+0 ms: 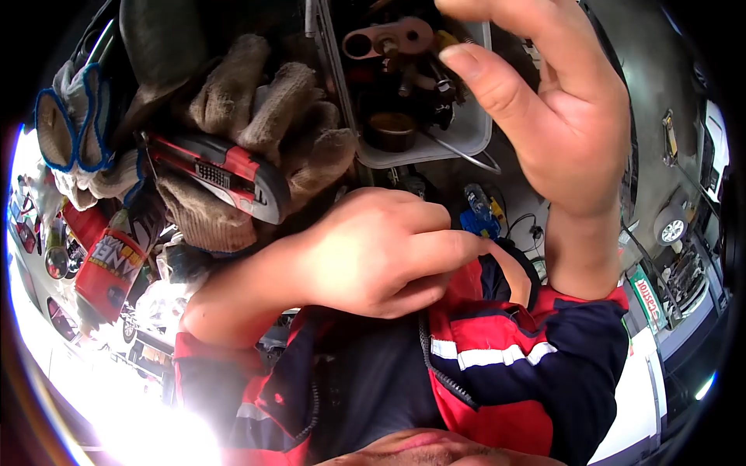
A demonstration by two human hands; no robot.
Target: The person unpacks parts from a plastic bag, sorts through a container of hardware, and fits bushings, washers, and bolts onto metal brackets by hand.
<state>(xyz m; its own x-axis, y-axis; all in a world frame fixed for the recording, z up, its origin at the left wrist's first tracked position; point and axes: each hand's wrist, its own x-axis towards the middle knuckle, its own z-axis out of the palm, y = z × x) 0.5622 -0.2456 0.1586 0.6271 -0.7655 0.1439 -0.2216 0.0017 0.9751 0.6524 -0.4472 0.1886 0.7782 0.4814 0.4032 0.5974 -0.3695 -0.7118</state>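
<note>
My right hand (556,124) is raised beside a clear plastic bin (470,144). Its thumb and index finger are apart, with nothing visible between them; the index fingertip meets the upper frame edge. Across my chest lies my left hand (388,256), back upward and fingers curled; whatever they grip is hidden. Just past its fingertips shows a skin-toned curved shape (513,272) that I cannot identify. Inside the bin are a pinkish metal link (388,39), a round dark cup (390,130) and other dark parts. Left of the bin, a red and black utility knife (221,175) rests on knitted work gloves (280,109).
More gloves with blue trim (74,128) lie at the far left, above a red container (109,268). A blue device (482,213) with a cable sits below the bin. At the right are a car wheel (670,227) and a Castrol box (646,299).
</note>
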